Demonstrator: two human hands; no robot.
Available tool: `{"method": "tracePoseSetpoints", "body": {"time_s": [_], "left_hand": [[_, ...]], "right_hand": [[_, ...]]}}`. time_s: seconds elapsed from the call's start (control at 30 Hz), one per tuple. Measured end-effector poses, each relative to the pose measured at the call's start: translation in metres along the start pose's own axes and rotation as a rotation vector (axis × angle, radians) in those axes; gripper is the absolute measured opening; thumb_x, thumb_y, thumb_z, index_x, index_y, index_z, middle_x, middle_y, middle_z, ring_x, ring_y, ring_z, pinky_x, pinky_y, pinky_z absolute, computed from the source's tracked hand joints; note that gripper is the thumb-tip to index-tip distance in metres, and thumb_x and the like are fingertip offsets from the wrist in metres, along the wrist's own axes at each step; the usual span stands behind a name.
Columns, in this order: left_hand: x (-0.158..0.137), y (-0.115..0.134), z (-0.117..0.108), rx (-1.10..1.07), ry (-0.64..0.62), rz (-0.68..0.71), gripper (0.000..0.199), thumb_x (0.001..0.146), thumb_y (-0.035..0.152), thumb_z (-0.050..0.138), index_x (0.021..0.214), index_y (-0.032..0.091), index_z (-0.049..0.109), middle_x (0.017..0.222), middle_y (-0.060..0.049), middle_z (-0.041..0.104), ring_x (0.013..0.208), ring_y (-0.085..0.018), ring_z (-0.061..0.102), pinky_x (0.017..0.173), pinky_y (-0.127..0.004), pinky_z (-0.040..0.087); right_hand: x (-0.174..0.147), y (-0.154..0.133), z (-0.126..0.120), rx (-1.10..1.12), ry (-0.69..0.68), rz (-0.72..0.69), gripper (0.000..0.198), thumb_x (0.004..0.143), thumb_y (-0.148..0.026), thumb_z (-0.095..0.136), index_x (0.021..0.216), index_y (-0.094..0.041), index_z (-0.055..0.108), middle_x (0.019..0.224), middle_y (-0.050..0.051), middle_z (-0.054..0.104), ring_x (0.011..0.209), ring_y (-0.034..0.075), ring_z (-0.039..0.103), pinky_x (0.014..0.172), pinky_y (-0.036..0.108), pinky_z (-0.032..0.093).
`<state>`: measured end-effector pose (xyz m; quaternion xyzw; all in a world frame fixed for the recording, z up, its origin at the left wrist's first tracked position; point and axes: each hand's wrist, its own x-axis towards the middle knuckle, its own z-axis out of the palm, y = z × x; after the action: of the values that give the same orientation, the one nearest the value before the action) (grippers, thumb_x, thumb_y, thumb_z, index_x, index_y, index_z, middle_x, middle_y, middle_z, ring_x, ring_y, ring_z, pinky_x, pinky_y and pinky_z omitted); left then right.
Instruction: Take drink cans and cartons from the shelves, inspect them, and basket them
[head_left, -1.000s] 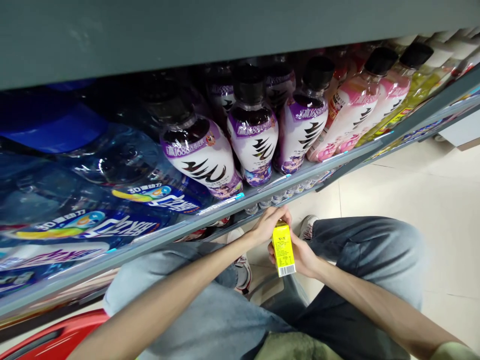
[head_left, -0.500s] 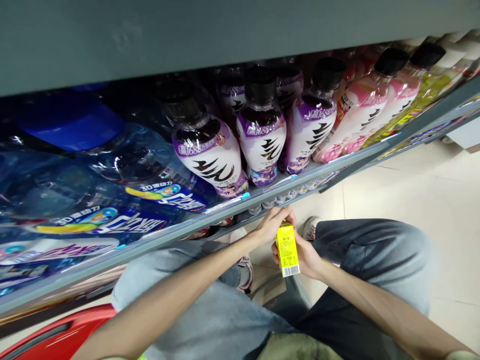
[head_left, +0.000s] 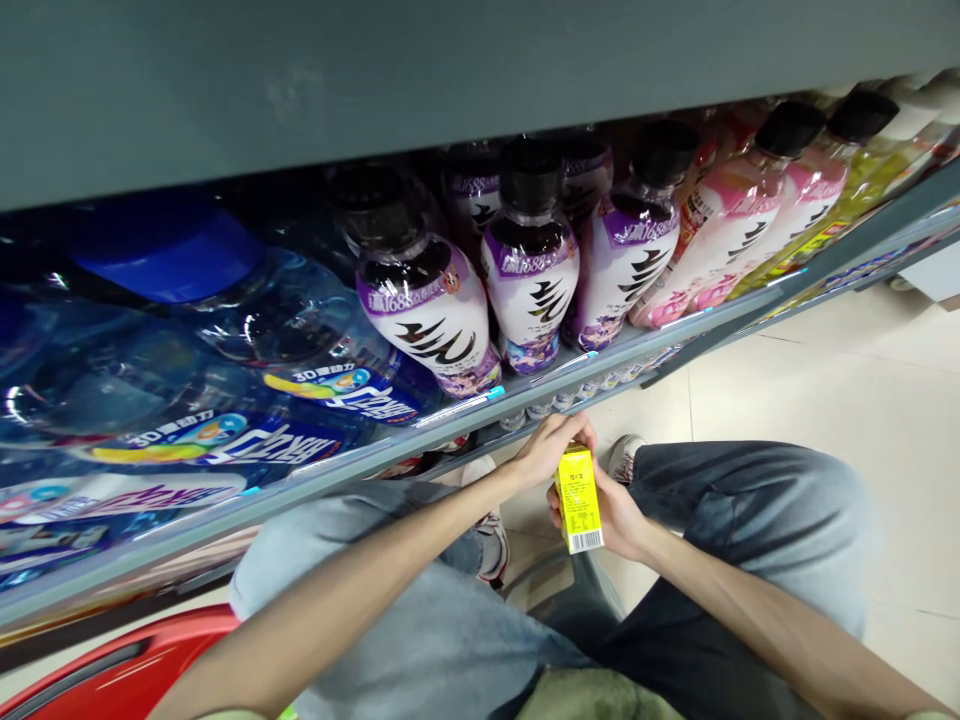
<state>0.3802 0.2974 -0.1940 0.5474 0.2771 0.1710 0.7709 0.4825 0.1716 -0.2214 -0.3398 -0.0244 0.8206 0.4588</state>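
Observation:
A small yellow drink carton (head_left: 580,500) with dark print and a barcode at its near end is held between my knees, just below the shelf edge. My right hand (head_left: 616,512) wraps round its right side, and fingertips show at the left side. My left hand (head_left: 553,446) is closed over the far end of the carton, with bent fingers that partly hide that end. What the left fingertips do there is hidden. Above the hands stand purple-labelled bottles (head_left: 532,285) with black caps on the shelf.
The grey shelf edge (head_left: 405,440) runs diagonally past my knees. Large blue-capped bottles (head_left: 172,260) fill its left side; pink-labelled bottles (head_left: 731,240) stand to the right. An upper shelf (head_left: 450,80) overhangs them. A red basket-like object (head_left: 150,670) lies at lower left, and pale floor tiles (head_left: 787,390) at right.
The view has shifted slightly, so the shelf and bottles appear a little further right. Both hands keep their hold on the yellow carton, with hardly any visible movement.

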Motion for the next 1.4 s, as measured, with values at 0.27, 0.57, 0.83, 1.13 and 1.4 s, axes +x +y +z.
{"method": "tracePoseSetpoints", "body": {"time_s": [0.27,0.57,0.83,1.13,1.4], "left_hand": [[0.003,-0.004,-0.001,-0.026,0.01,-0.016,0.062,0.086,0.07,0.049,0.064,0.014,0.064,0.059,-0.005,0.062,0.053,-0.014,0.055,0.055,-0.026,0.042],[0.002,0.001,-0.002,-0.041,0.0,-0.043,0.062,0.086,0.071,0.049,0.066,0.014,0.063,0.061,-0.006,0.063,0.052,-0.013,0.055,0.055,-0.026,0.042],[0.006,-0.006,-0.004,0.002,-0.001,-0.045,0.062,0.087,0.071,0.047,0.068,0.014,0.064,0.064,-0.006,0.064,0.057,-0.015,0.058,0.058,-0.027,0.044],[0.007,-0.004,-0.006,0.026,-0.02,-0.05,0.061,0.089,0.069,0.044,0.071,0.014,0.064,0.067,-0.007,0.065,0.06,-0.016,0.06,0.061,-0.027,0.047],[0.009,-0.007,-0.009,0.065,-0.021,-0.086,0.061,0.091,0.068,0.04,0.074,0.015,0.064,0.069,-0.006,0.066,0.06,-0.016,0.061,0.063,-0.027,0.048]], "right_hand": [[0.0,0.0,0.001,0.005,-0.015,0.01,0.049,0.081,-0.065,0.071,0.096,-0.019,0.065,0.085,0.004,0.069,0.071,0.019,0.066,0.064,0.029,0.047],[0.002,0.0,0.001,0.028,0.02,-0.004,0.049,0.08,-0.064,0.072,0.096,-0.018,0.065,0.085,0.005,0.071,0.072,0.019,0.067,0.067,0.03,0.047],[0.001,0.0,0.003,0.012,0.03,-0.01,0.052,0.08,-0.066,0.071,0.095,-0.017,0.065,0.083,0.006,0.07,0.071,0.02,0.067,0.064,0.029,0.046],[0.0,-0.002,0.007,0.023,0.031,-0.025,0.051,0.08,-0.066,0.071,0.097,-0.018,0.066,0.083,0.005,0.071,0.073,0.019,0.067,0.068,0.029,0.048],[0.001,-0.004,0.012,0.023,0.082,-0.046,0.057,0.074,-0.065,0.077,0.103,-0.018,0.065,0.086,0.006,0.071,0.078,0.023,0.068,0.068,0.033,0.049]]}}
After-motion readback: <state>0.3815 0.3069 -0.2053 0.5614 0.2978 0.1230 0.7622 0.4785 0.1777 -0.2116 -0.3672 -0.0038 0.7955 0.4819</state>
